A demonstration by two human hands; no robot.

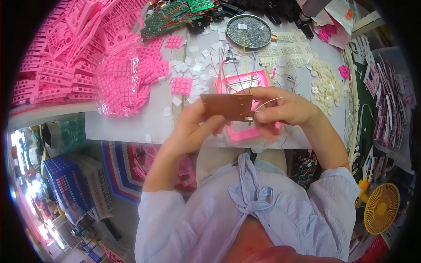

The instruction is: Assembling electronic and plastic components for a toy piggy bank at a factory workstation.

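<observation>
My left hand (193, 125) grips the left end of a brown circuit board (228, 107), thumb along its lower edge. A small metal part (248, 119) sits at the board's lower right corner. My right hand (285, 107) is closed at the board's right end, its thumb and fingers pinching a thin white wire (269, 102). The index finger reaches along the board's top edge. Beneath both hands, a pink plastic frame (243, 133) lies on the table, partly hidden by the board. Some thin wires and rods rise behind the board.
Pink keypads (127, 83) in clear plastic and pink casings (52, 61) are heaped at left. White squares (197, 68) litter the table (131, 129). Behind are green circuit boards (169, 22) and a round dish (237, 41) of small metal parts. Cream discs (326, 85) lie at right.
</observation>
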